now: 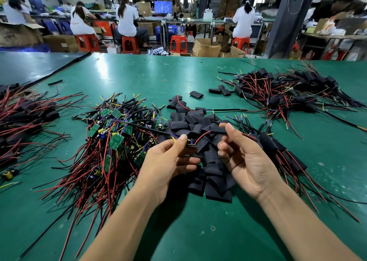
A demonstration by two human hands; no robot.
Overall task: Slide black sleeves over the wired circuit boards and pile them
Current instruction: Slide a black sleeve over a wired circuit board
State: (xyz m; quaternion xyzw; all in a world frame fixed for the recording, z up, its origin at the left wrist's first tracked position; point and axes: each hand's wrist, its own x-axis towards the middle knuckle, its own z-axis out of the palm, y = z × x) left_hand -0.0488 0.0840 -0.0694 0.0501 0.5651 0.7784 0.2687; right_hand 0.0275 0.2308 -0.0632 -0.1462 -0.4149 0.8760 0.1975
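My left grip (168, 161) pinches board (191, 143) over sleeves (216, 181), keeping it handy for sleeving; right grip (246, 161) beside it, loosely curled, empty.

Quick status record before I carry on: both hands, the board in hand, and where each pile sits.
left hand: pinches one wired circuit board, no sleeve on it
right hand: curled beside the board; hold unclear
bare boards: heap left of the hands
empty sleeves: heap beneath the hands
sleeved boards: pile far right
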